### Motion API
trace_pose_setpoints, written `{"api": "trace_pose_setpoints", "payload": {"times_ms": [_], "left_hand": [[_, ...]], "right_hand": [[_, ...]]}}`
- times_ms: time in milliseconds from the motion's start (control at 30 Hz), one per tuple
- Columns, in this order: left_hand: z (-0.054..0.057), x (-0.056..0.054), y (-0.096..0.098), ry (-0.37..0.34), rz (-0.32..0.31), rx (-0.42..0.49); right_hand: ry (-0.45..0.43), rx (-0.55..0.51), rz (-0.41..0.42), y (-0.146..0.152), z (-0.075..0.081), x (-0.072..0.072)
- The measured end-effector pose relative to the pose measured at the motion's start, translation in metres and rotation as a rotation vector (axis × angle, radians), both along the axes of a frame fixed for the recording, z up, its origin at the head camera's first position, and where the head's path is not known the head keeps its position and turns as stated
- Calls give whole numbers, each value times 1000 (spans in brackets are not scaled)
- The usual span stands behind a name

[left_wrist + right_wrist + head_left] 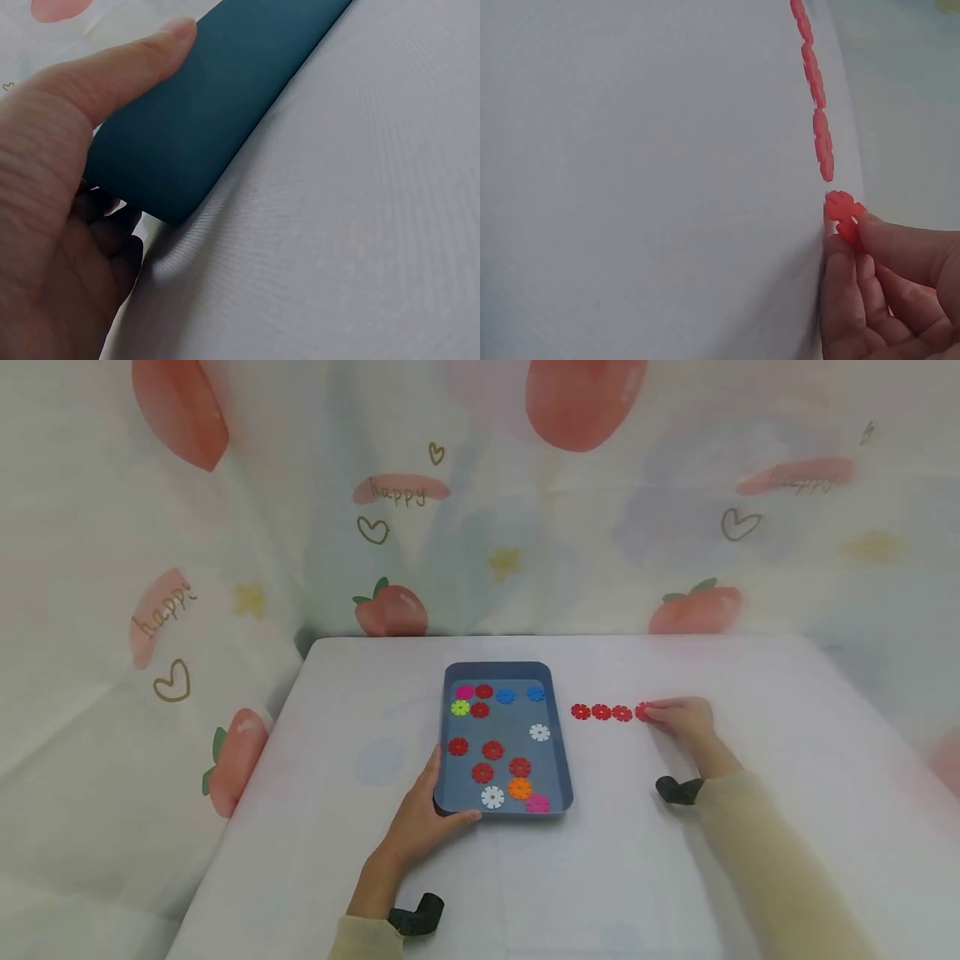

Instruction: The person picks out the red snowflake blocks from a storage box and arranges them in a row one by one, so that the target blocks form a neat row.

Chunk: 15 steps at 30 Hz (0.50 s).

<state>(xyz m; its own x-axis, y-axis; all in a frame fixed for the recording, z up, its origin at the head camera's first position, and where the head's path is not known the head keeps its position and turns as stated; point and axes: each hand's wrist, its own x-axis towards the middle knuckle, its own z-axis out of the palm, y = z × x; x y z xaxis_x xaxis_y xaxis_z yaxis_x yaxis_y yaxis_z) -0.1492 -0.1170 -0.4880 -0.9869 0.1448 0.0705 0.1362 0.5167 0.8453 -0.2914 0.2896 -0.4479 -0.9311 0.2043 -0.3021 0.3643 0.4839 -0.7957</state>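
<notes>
My right hand [684, 720] pinches a red notched plastic disc [844, 210] between thumb and fingers, close over the table. The pinched disc is at the right end of a row, with three more red discs [601, 712] lying flat to its left. At the tray's near left corner, my left hand [417, 817] grips the blue tray [562, 752]; its thumb presses the near wall, seen in the left wrist view, and the fingers go round the left side. Inside the tray lie several notched discs: red [492, 750], blue [506, 696], white [539, 732], pink, yellow-green and orange.
A white cloth covers the table [345, 710], whose far edge meets a peach-printed curtain [495, 527]. More of the curtain hangs along the left side. Black straps [417, 915] are on both wrists, below beige sleeves [772, 852].
</notes>
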Motion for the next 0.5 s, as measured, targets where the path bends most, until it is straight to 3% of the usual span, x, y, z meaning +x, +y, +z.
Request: {"api": "trace_pose_setpoints", "payload": {"times_ms": [200,367,500], "left_hand": [[-3,3,-5,-15,41,-9],[-3,1,-4,-15,26,-2],[-3,-1,0,-16,9,-2]], "right_hand": [[7,10,-12,-11,-2,-5],[2,30,-64,-10,-3,-2],[8,115,-77,-7,-3,2]]}}
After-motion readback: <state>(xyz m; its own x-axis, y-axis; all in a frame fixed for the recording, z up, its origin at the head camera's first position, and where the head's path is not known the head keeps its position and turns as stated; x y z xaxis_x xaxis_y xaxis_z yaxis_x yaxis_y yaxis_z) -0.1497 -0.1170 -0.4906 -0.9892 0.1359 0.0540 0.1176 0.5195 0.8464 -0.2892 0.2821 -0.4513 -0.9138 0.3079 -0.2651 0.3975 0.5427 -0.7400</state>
